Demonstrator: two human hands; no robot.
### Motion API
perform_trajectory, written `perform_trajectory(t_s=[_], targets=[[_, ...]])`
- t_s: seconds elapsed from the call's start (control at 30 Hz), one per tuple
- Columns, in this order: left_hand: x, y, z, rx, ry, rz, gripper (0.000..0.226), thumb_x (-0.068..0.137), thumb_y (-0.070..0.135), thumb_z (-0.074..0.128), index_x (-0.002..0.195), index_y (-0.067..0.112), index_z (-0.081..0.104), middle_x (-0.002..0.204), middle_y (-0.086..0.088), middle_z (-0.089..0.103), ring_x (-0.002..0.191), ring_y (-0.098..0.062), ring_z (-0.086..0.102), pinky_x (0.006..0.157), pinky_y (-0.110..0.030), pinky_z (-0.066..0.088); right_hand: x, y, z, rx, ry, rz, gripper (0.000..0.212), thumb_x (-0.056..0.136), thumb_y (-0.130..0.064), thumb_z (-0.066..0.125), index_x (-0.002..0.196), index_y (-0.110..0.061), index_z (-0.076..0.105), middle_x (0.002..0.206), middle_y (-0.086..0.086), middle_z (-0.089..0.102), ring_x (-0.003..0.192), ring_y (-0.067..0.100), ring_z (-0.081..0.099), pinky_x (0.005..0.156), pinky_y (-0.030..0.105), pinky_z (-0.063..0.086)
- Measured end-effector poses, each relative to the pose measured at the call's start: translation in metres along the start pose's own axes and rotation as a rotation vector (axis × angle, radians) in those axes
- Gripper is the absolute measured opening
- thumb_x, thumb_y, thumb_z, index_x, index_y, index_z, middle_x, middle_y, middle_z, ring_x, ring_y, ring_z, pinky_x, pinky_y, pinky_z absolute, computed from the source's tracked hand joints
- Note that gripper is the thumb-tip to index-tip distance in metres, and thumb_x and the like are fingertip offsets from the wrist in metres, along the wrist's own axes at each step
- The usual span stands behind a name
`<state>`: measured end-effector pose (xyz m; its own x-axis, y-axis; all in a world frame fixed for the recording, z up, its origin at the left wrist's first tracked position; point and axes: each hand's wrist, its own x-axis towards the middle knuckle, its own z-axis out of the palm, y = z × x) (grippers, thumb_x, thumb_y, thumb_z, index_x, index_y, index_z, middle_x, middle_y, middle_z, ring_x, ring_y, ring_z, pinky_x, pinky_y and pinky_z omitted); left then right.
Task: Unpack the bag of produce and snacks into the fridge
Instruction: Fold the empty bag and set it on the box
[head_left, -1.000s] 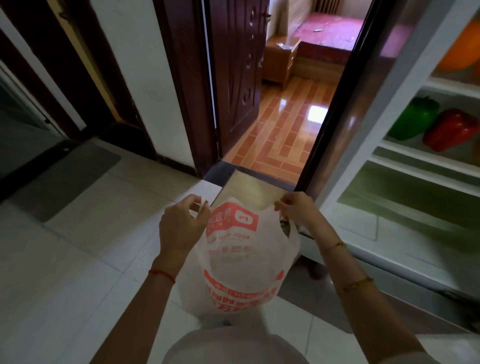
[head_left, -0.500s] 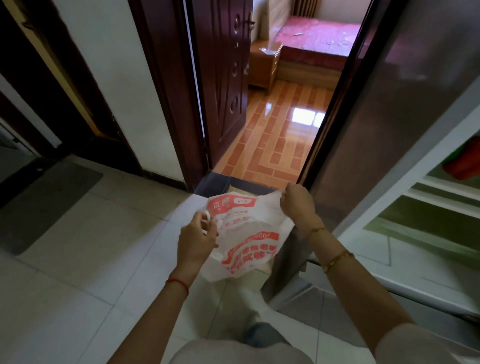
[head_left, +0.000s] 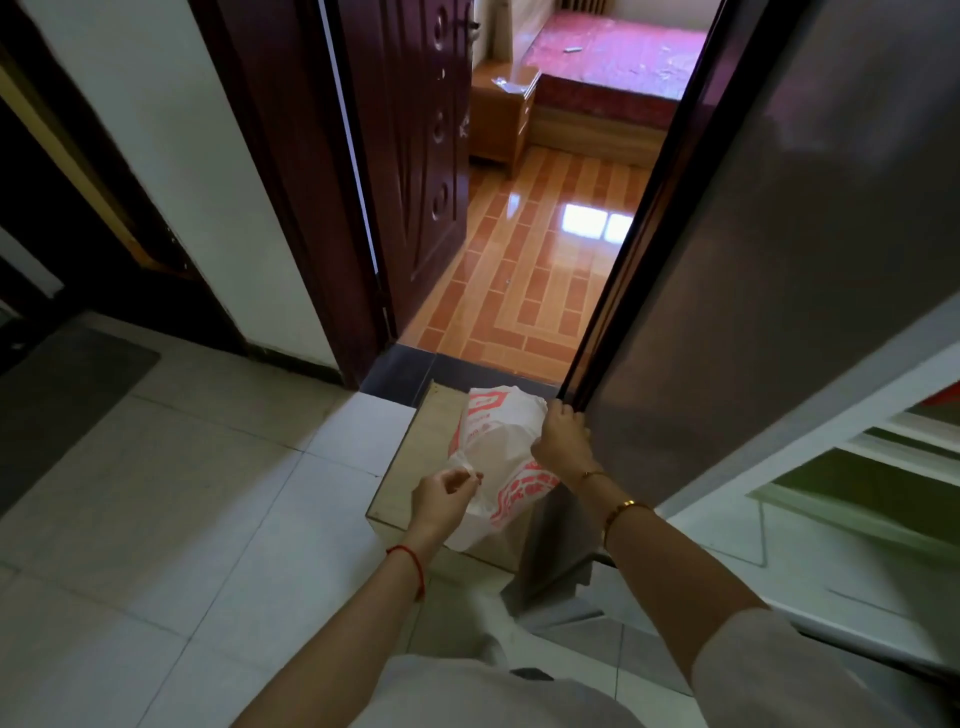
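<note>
While both hands grip it, bag (head_left: 501, 457) contents unseen.

A white bag (head_left: 498, 441) is being shown printed in red. Beyond the bag, orange striped floor tiles (head_left: 524, 270) are being lit.

The white bag with red print (head_left: 506, 457) now hangs lower and further from the camera than a second ago, crumpled and narrower, no longer spread wide between the hands; the left hand (head_left: 441, 496) sits lower than before, pinching a thin edge of plastic near the bag's side; the right hand (head_left: 561, 441) grips the bag's top right beside the fridge door (head_left: 779, 260) edge; the view has swung left, so the peppers have left the picture and only a corner of the fridge shelves (head_left: 893, 447) shows.
</note>
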<state>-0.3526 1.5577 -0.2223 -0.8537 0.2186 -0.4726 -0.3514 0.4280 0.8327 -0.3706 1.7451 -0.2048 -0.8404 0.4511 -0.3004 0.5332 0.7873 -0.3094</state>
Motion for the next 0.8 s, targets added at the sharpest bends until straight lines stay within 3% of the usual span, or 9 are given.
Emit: perform_trajectory(t_s=[0.1,0.23,0.37,0.57,0.7,0.8], targets=[[0.007,-0.004,0.01,-0.041,-0.069,-0.039,0.024,0.096,0.019,0.062,0.117,0.013,0.071,0.117,-0.008,0.069,0.104,-0.022,0.064,0.085,-0.03,0.055,0.003,0.008,0.004,0.054,0.013,0.009,0.063,0.09,-0.011,0.057,0.147,-0.013,0.03,0.141,0.009,0.044,0.129,0.029,0.041,0.111,0.041,0.035],[0.01,-0.009,0.018,0.007,-0.164,-0.083,0.027,0.097,0.019,0.06,0.122,0.015,0.067,0.122,-0.01,0.065,0.115,-0.03,0.059,0.099,-0.046,0.052,0.001,0.012,-0.004,0.108,-0.007,-0.027,0.05,0.093,-0.013,0.052,0.141,-0.007,0.039,0.141,0.014,0.045,0.128,0.03,0.044,0.107,0.039,0.041],[0.005,-0.007,0.014,0.195,-0.152,-0.021,0.026,0.097,0.022,0.057,0.119,0.015,0.069,0.108,-0.002,0.063,0.103,-0.022,0.059,0.093,-0.037,0.053,-0.02,0.013,-0.019,0.204,0.043,-0.106,0.047,0.097,-0.021,0.052,0.141,-0.008,0.043,0.141,0.013,0.049,0.129,0.028,0.046,0.107,0.036,0.038],[-0.012,0.018,-0.011,0.45,-0.12,0.285,0.036,0.101,0.029,0.051,0.134,0.017,0.057,0.122,-0.008,0.066,0.092,-0.012,0.057,0.065,-0.015,0.043,-0.077,0.011,-0.047,0.339,0.21,-0.171,0.04,0.097,-0.026,0.055,0.135,-0.013,0.048,0.136,0.007,0.053,0.126,0.024,0.049,0.109,0.036,0.04],[-0.028,0.037,-0.026,0.456,0.001,0.597,0.032,0.099,0.025,0.053,0.13,0.022,0.059,0.122,-0.003,0.065,0.104,-0.016,0.06,0.086,-0.024,0.046,-0.124,0.009,-0.056,0.372,0.285,-0.146,0.044,0.098,-0.032,0.053,0.14,-0.02,0.044,0.143,0.0,0.048,0.131,0.018,0.044,0.108,0.029,0.035],[-0.044,0.047,-0.035,0.458,0.014,0.699,0.034,0.097,0.02,0.058,0.131,0.021,0.06,0.128,-0.002,0.063,0.119,-0.02,0.057,0.102,-0.034,0.045,-0.159,0.013,-0.057,0.358,0.359,-0.134,0.045,0.097,-0.032,0.054,0.14,-0.021,0.045,0.141,0.0,0.05,0.131,0.018,0.045,0.11,0.032,0.036]])
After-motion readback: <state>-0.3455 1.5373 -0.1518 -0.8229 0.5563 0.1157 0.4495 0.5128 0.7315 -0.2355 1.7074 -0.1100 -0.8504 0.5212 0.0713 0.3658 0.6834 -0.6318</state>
